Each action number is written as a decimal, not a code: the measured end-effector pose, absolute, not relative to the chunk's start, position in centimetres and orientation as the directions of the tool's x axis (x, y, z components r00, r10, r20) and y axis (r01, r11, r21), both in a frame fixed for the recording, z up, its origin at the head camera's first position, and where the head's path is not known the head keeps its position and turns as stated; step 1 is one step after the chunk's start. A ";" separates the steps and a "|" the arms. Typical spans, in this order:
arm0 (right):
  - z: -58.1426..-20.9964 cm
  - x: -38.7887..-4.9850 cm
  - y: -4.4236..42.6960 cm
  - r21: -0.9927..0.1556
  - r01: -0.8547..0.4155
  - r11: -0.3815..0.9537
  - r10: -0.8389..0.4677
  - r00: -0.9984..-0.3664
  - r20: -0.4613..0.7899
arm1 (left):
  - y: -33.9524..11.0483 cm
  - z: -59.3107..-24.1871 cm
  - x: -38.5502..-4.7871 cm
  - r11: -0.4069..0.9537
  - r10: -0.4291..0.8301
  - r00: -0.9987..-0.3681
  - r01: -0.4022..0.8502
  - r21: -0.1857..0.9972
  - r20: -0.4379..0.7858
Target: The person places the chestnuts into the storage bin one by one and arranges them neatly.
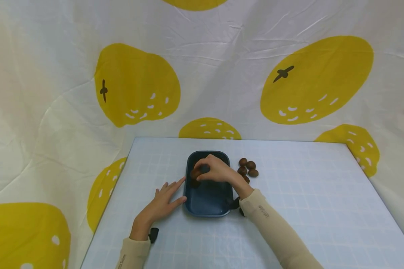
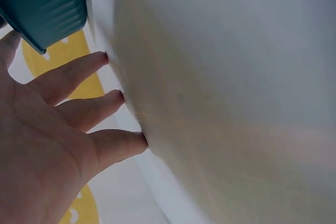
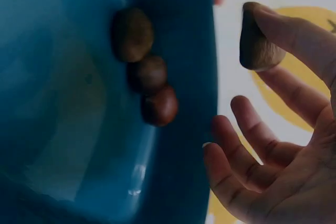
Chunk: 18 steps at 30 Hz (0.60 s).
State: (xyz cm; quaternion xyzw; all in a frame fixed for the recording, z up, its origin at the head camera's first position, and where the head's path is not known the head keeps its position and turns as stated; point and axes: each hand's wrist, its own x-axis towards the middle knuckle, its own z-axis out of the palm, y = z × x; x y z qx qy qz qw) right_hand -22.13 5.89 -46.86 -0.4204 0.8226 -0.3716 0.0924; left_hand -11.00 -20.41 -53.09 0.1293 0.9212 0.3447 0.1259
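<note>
A dark blue rectangular tray stands on the table. Above its left part, my right hand pinches a brown chestnut between thumb and forefinger, the other fingers loosely bent. Three chestnuts lie in a row inside the tray along one wall, as the right wrist view shows. My left hand is spread at the tray's left side, forefinger and thumb at its rim. In the left wrist view the other fingertips rest on the tabletop, and that hand holds nothing.
Several loose chestnuts lie on the table right of the tray, partly hidden by my right wrist. The table has a pale checked cover. Behind it hangs a white cloth with yellow fruit prints.
</note>
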 end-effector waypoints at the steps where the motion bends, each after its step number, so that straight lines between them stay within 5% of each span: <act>1: -47.0 -22.2 5.8 -0.683 -0.619 0.388 -0.762 -0.633 0.141 | -20.4 -53.1 -11.0 0.730 0.324 -0.935 0.152 0.666 -0.142; 7: -47.6 -22.8 5.0 -0.655 -0.590 0.473 -0.790 -0.612 -0.019 | -20.4 -53.0 -10.9 0.737 0.317 -0.938 0.149 0.659 -0.142; 14: -49.0 -23.7 4.2 -0.734 -0.598 0.323 -0.913 -0.400 -0.075 | -20.5 -53.1 -10.9 0.731 0.322 -0.937 0.153 0.665 -0.138; 18: -50.0 -23.7 3.9 -0.715 -0.618 0.326 -0.924 -0.369 -0.102 | -20.4 -53.2 -10.9 0.727 0.325 -0.936 0.154 0.669 -0.138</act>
